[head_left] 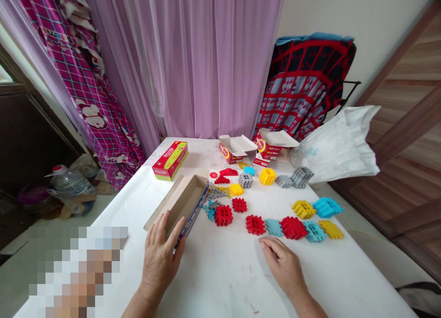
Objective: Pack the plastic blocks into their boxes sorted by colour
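Note:
My left hand [161, 258] rests on the near end of a long cardboard box [188, 196], its fingers stretched out and apart. The box lies open with a plain inside and a dark blue printed side. My right hand [284, 265] lies on the table with its fingers curled closed, and nothing shows in them. Just beyond it is a row of interlocking plastic blocks: a red block [255, 225], a light blue piece [274, 227], a red stack [293, 228], a light blue block [314, 231] and a yellow piece [331, 229].
More toy pieces cover the middle, including a grey block [245, 180] and a yellow block [267, 176]. A red and yellow box [170, 160] stands back left; open red boxes [231, 153] are at the back. A white sack [339, 146] leans right. A pixelated patch hides the lower left.

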{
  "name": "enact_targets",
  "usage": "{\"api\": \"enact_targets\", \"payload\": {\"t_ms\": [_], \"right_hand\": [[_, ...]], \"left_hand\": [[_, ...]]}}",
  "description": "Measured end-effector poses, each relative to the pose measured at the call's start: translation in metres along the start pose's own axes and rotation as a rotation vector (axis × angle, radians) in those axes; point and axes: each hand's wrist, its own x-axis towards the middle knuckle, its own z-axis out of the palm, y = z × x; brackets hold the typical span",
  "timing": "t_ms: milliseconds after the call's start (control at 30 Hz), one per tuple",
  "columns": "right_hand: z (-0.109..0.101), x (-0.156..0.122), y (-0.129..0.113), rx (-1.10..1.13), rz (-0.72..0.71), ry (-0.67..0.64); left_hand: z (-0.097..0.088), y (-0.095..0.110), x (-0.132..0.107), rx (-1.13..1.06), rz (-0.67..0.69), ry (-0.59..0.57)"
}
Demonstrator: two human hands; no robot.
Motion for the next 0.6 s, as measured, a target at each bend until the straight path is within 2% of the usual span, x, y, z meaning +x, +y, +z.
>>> {"api": "enact_targets", "payload": {"t_ms": [133,300,500,600], "right_hand": [[-0.003,0.026,-0.019,-0.047,-0.057,-0.037],[-0.01,0.076,-0.035,-0.13,-0.124,-0.199],[-0.034,0.132,-0.016,-0.248,-0.093,-0.29],[-0.035,0.154,-0.003,-0.277,-0.068,-0.383]], "left_hand": [[0.008,-0.002,0.0,-0.03,-0.022,0.072],[0.015,-0.009,-0.006,-0.124,-0.071,0.11],[0.014,-0.02,-0.008,-0.194,-0.124,0.152],[0.011,-0.025,-0.006,-0.189,-0.147,0.164]]}}
